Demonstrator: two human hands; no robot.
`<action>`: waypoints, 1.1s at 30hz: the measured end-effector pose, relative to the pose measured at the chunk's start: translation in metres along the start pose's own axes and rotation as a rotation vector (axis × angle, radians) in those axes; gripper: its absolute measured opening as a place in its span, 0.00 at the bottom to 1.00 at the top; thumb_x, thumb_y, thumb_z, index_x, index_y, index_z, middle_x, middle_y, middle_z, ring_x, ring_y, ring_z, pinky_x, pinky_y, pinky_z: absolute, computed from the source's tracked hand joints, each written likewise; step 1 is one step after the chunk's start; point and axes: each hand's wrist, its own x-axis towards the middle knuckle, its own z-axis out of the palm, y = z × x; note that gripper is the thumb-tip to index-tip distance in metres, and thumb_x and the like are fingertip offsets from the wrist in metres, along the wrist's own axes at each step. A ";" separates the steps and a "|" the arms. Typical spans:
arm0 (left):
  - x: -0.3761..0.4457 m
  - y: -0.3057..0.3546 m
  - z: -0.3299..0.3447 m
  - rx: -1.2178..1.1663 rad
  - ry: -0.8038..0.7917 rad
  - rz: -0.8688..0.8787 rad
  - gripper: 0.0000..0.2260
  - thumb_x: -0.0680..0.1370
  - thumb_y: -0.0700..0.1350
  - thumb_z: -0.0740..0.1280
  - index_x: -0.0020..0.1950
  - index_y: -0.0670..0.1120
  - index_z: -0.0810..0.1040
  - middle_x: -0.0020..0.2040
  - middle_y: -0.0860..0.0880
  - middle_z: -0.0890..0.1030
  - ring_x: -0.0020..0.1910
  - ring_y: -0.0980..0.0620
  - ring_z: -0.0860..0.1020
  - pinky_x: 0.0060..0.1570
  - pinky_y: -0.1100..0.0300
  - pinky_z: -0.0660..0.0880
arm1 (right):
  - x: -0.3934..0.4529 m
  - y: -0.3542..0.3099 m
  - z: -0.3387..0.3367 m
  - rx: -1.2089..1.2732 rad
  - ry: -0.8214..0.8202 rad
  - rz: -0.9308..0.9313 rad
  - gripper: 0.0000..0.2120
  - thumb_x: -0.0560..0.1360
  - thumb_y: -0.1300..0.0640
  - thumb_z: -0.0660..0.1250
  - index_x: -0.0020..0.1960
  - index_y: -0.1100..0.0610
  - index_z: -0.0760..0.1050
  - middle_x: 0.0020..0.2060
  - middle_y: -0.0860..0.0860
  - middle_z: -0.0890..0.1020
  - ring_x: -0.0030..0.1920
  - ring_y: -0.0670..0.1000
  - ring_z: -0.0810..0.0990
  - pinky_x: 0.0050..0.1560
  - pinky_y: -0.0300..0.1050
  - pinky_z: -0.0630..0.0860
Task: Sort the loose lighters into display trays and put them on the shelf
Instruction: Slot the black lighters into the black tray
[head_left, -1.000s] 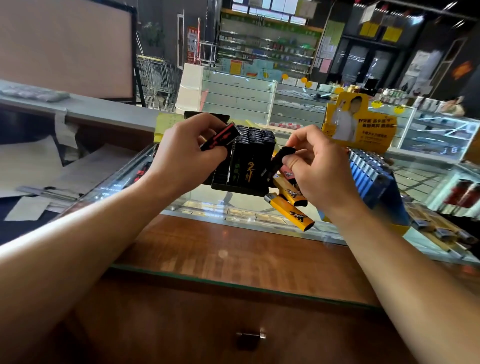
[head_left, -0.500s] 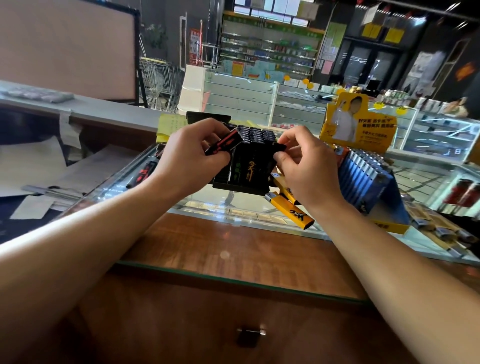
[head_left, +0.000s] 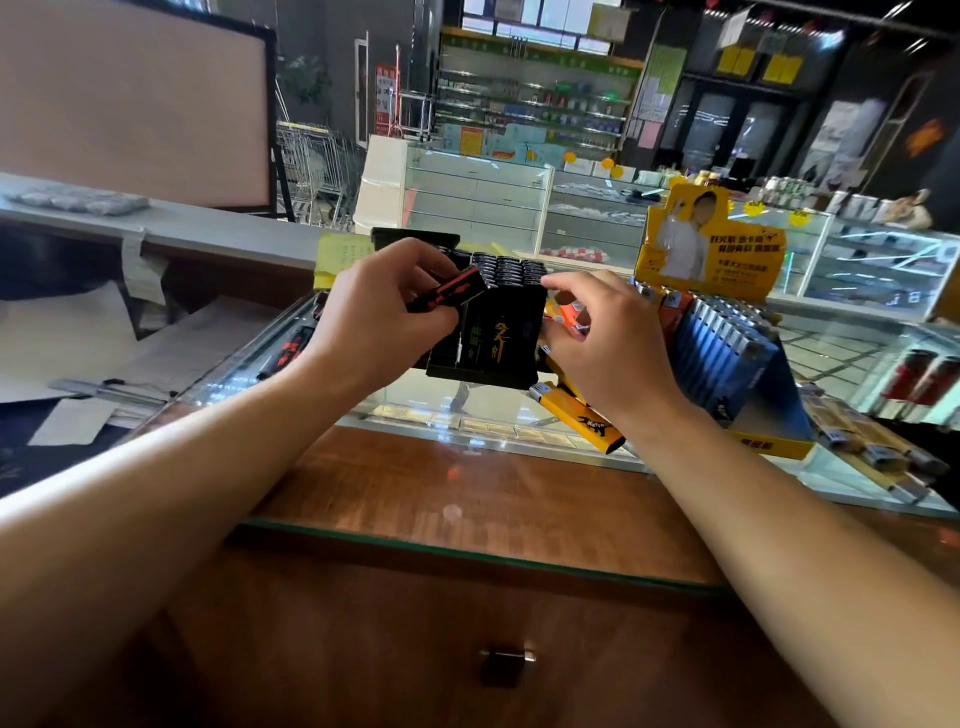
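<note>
A black display tray (head_left: 511, 358), packed with several black lighters, stands upright on the glass counter (head_left: 415, 410) between my hands. My left hand (head_left: 374, 325) grips a black and red lighter (head_left: 449, 293) beside the tray's top left corner. My right hand (head_left: 610, 348) is at the tray's right side, with its index fingertip touching the top row of lighters. I see nothing held in it. Yellow loose lighters (head_left: 584, 418) lie on the glass under my right wrist, and an orange lighter (head_left: 571, 318) shows behind my right fingers.
A blue tray of lighters (head_left: 727, 353) with a yellow backing card (head_left: 711, 244) stands to the right. More loose lighters (head_left: 872, 449) lie at the far right, and red and black ones (head_left: 288, 351) at the left. A wooden drawer front with a knob (head_left: 506, 662) is below.
My right hand carried a black lighter to the tray's right side and set it into the top row; it no longer holds it. My left hand kept its lighter.
</note>
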 end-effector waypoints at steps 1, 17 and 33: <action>0.000 0.001 0.000 -0.003 -0.003 -0.009 0.12 0.71 0.38 0.74 0.49 0.52 0.79 0.38 0.57 0.82 0.31 0.65 0.77 0.33 0.74 0.70 | 0.000 0.000 0.000 0.000 -0.010 0.005 0.17 0.75 0.58 0.69 0.64 0.52 0.77 0.56 0.50 0.80 0.57 0.51 0.77 0.57 0.52 0.76; -0.007 0.016 -0.005 -0.304 -0.014 0.032 0.13 0.69 0.33 0.76 0.44 0.48 0.80 0.36 0.56 0.83 0.35 0.60 0.81 0.37 0.67 0.77 | -0.008 -0.037 -0.008 0.253 -0.013 -0.066 0.06 0.73 0.55 0.73 0.49 0.47 0.80 0.36 0.41 0.80 0.37 0.42 0.77 0.36 0.33 0.69; -0.010 0.012 -0.001 -0.252 -0.130 0.102 0.11 0.70 0.43 0.76 0.50 0.55 0.84 0.40 0.48 0.86 0.39 0.48 0.85 0.45 0.46 0.82 | -0.012 -0.042 -0.012 0.345 0.084 -0.127 0.11 0.74 0.60 0.72 0.55 0.51 0.79 0.38 0.39 0.80 0.33 0.47 0.76 0.34 0.33 0.70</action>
